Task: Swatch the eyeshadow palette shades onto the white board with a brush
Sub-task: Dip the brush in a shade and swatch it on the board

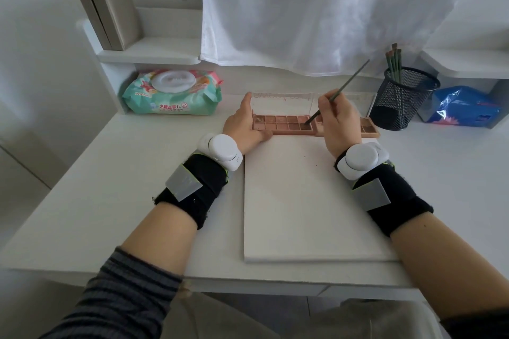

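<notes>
An open eyeshadow palette (283, 124) with pink and brown pans lies at the far edge of the white board (303, 201), its clear lid (283, 103) standing up. My left hand (243, 125) grips the palette's left end, thumb along its front edge. My right hand (340, 124) pinches a thin green brush (348, 82), whose tip sits in a dark brown pan at the palette's right end. A second palette (367, 129) lies to the right, mostly hidden behind my right hand. The board carries a few tiny dark specks near its top right.
A black mesh cup (405, 99) with several brushes stands at the back right, beside a blue plastic bag (462, 107). A pack of wet wipes (172, 92) lies at the back left under a white shelf (148, 49) holding a grey box. A white curtain hangs behind.
</notes>
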